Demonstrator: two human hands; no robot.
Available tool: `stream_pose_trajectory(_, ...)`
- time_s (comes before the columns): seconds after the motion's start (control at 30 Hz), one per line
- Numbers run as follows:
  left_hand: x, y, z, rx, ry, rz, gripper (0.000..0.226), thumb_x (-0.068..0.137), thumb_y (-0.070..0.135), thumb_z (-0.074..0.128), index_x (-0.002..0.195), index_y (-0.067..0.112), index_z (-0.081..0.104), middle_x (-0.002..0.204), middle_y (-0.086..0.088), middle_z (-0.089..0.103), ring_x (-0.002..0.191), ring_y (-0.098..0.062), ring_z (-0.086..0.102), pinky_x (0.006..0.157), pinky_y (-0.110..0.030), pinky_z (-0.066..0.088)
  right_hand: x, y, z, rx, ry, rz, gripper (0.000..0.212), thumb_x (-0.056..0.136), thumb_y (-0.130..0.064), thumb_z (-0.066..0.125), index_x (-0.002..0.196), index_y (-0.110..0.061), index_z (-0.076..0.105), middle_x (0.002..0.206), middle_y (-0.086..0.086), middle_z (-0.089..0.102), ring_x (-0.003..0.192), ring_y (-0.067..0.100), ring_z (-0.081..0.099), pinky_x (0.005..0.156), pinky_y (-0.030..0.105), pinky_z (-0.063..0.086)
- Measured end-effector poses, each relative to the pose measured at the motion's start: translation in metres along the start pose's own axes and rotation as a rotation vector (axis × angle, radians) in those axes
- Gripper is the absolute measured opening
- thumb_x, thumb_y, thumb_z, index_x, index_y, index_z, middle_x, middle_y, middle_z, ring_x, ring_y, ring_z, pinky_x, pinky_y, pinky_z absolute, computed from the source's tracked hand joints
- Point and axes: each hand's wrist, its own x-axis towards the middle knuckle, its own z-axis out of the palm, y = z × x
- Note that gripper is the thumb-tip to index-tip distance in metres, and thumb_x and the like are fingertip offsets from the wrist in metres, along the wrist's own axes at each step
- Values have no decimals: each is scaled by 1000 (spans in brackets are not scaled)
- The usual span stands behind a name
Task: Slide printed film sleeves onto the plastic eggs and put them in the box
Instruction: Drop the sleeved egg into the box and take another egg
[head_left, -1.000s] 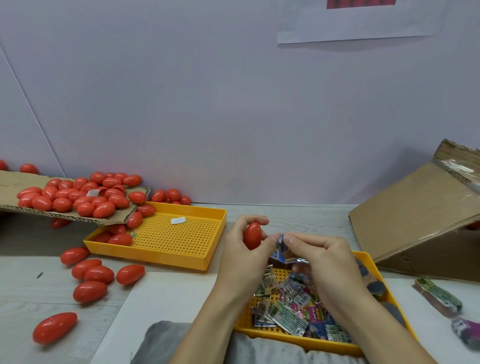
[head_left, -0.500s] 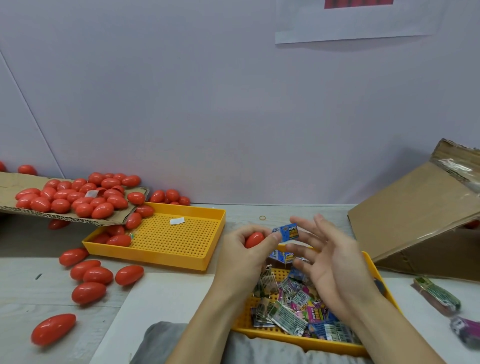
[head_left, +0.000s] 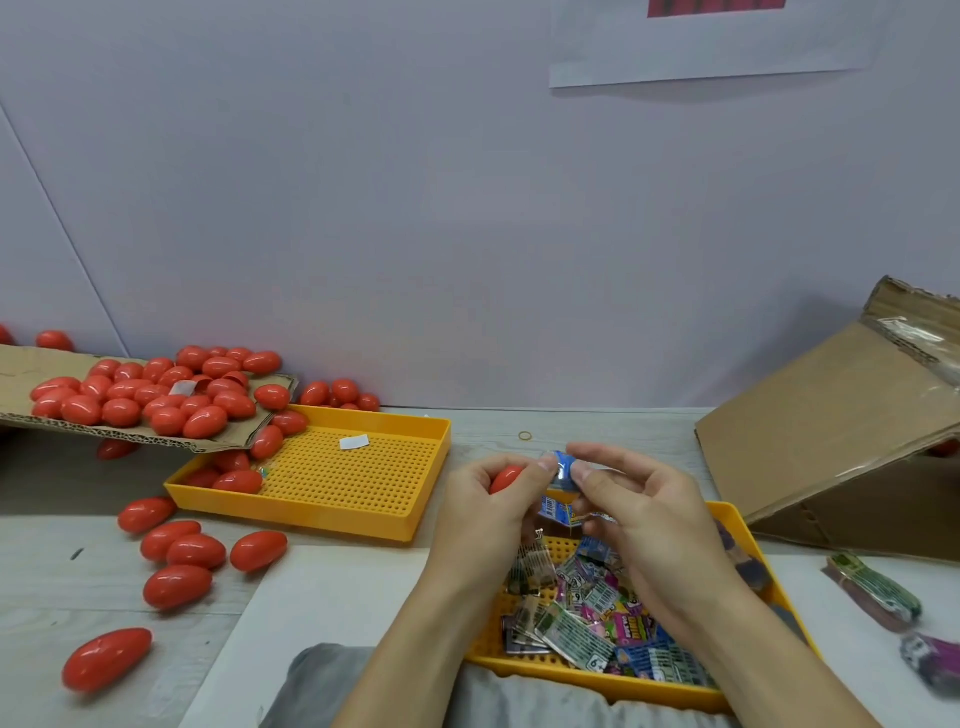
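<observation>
The left hand (head_left: 488, 499) was curled round a red plastic egg (head_left: 506, 477) just right of the frame's centre, only the egg's top showing between thumb and fingers, so its long axis could not be read with certainty. Directly to the egg's right, the right hand (head_left: 644, 514) pinched a blue printed film sleeve (head_left: 561, 467) by its upper edge between thumb and forefinger, and the left thumb tip touched the same edge. The sleeve hung down between the two hands, above the near yellow tray (head_left: 748, 551) of loose sleeves (head_left: 587, 618). The coming move likely turns on that gap: the sleeve's mouth lay just beside the egg, on its right, so the egg would have to enter sideways or the sleeve be pulled leftward over it.

Half a second earlier the right hand had been spread open with the sleeve balanced at its fingertips; now its fingers had closed onto the film and the two hands had drawn together.

The cardboard box (head_left: 831, 441) lay tipped at the right edge of the frame, nearer the right hand. Bare eggs (head_left: 197, 551) lay scattered on the worktop (head_left: 52, 571) at lower left.
</observation>
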Motion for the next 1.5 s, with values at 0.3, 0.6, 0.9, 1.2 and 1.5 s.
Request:
stream_pose_trajectory(0.3,0,1,0,-76,-63,-56,23,88,17,68,66,14,62,57,-1,52,49,-13,44,49,-24,38,-3,-7,-1,114,-183,121,19,92,-12,57,95,1,71,82,12,70,66,14,62,56,22,49)
stream_pose_trajectory(0.6,-3,3,0,-35,-218,-87,21,78,32,63,60,23,66,57,2,52,51,-11,44,51,-23,41,-6,-13,-2,85,-262,137,13,84,-25,65,77,-13,64,77,15,64,71,21,62,56,28,41)
stream_pose_trajectory(0.9,-5,4,2,0,-216,3,23,70,36,80,76,17,70,60,8,60,50,-6,49,54,-24,44,-4,-10,-1,125,-148,148,18,85,-27,61,85,-11,69,84,11,63,73,17,58,59,30,42)
stream_pose_trajectory(1.2,-3,1,2,-52,-179,-52,16,69,29,84,70,21,71,59,0,49,47,-10,41,51,-25,42,-5,-11,-2,187,-154,97,16,74,-32,63,70,-18,67,83,4,66,81,17,58,71,37,43)
stream_pose_trajectory(1.5,1,3,-1,-235,-140,-158,22,69,27,75,80,11,67,57,1,47,46,-12,40,48,-25,41,-6,-11,-1,67,-155,85,19,70,-35,64,76,-17,65,81,1,56,81,16,52,63,31,41)
